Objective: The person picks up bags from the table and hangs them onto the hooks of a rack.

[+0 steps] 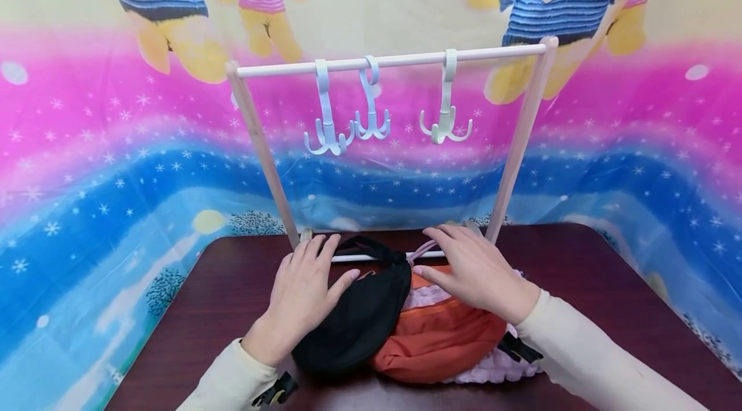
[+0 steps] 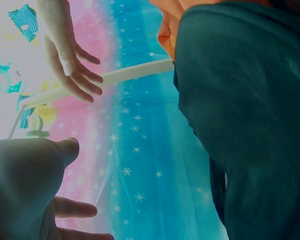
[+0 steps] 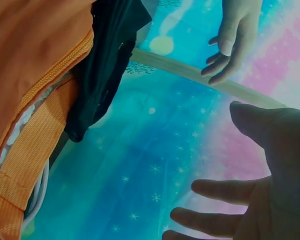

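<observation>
A black crescent-shaped bag (image 1: 353, 327) lies on the table, overlapping an orange-red bag (image 1: 440, 346) to its right. Beneath the orange one, a lilac quilted bag (image 1: 501, 366) shows in part. My left hand (image 1: 304, 285) hovers over the black bag's left side, fingers extended and holding nothing. Above the orange bag's upper right is my right hand (image 1: 475, 269), fingers spread and nothing gripped. Both wrist views show a gap between the hands and the bags. A black strap (image 1: 371, 245) and a thin lilac strap (image 1: 426, 247) lie toward the back.
Behind the bags stands a pale wooden rack (image 1: 406, 60). From its top bar hang two light-blue hooks (image 1: 328, 127) (image 1: 371, 105) and a pale green hook (image 1: 446, 108), each with several prongs. The dark wooden table (image 1: 220, 308) meets a patterned cloth backdrop (image 1: 174, 205).
</observation>
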Tool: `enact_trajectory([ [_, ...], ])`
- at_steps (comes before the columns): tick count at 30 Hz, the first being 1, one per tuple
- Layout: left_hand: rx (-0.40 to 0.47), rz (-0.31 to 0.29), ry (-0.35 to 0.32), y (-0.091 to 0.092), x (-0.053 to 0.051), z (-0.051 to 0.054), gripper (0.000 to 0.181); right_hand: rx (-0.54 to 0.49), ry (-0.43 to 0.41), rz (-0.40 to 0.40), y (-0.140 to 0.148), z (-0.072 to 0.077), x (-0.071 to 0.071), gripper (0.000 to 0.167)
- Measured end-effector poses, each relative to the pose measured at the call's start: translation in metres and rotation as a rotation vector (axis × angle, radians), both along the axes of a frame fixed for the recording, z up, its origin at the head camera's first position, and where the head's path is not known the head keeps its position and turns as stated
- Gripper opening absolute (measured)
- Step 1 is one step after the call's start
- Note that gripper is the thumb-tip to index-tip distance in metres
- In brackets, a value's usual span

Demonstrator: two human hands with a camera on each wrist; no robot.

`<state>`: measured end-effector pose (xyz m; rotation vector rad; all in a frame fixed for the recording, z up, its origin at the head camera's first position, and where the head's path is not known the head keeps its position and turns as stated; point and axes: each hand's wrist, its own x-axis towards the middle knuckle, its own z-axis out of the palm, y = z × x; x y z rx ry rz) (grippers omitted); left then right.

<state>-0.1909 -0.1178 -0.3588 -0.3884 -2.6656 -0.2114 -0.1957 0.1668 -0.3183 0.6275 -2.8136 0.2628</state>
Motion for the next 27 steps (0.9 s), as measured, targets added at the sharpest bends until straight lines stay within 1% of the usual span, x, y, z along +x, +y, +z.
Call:
enact_trajectory([
  [3, 0.0, -0.001, -0.005, -0.002, -0.003, 0.0, 0.072, -0.005, -0.01, 0.003, -0.002, 0.0, -0.002, 0.068],
  [9, -0.013, -0.013, -0.032, -0.004, -0.007, -0.001, 0.071, 0.025, -0.02, -0.007, -0.005, 0.0, -0.008, 0.069],
  [14, -0.035, -0.019, -0.029, -0.008, -0.009, -0.001, 0.069, 0.046, -0.042, -0.007, -0.007, 0.0, -0.014, 0.07],
  [21, -0.04, -0.014, -0.048, -0.014, -0.015, -0.001, 0.068, 0.063, -0.056, 0.005, -0.012, 0.002, -0.02, 0.071],
  [27, -0.037, -0.014, -0.044, -0.02, -0.021, 0.0, 0.067, 0.079, -0.057, 0.006, -0.017, 0.004, -0.025, 0.07],
])
